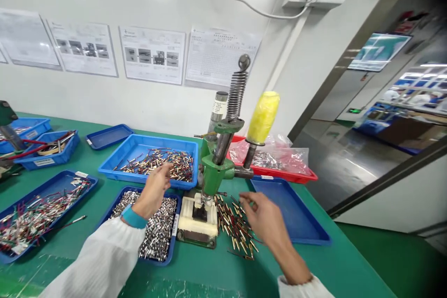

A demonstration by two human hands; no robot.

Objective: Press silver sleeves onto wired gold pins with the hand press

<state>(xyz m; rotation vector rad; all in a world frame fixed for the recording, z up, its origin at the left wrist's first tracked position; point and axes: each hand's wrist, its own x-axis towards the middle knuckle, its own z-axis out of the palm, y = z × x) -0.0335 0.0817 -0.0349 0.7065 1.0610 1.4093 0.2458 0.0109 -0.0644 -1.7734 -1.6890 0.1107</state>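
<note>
Here we are at the green table (223, 272), 2 bare hands up over the work! The left hand (152, 191) is spread open, grip released, nothing in it, hovering between a blue tray of silver parts (178, 209) and a blue tray of gold-tipped pins (146, 138). Over to the right hand (265, 219): fingers half curled just above a loose pile of pins (234, 226) lying on the table, and whether that grip holds anything, I cannot tell! The pile sits right beside the base of a green hand press (213, 170), yellow handle (262, 117) standing up top.
</note>
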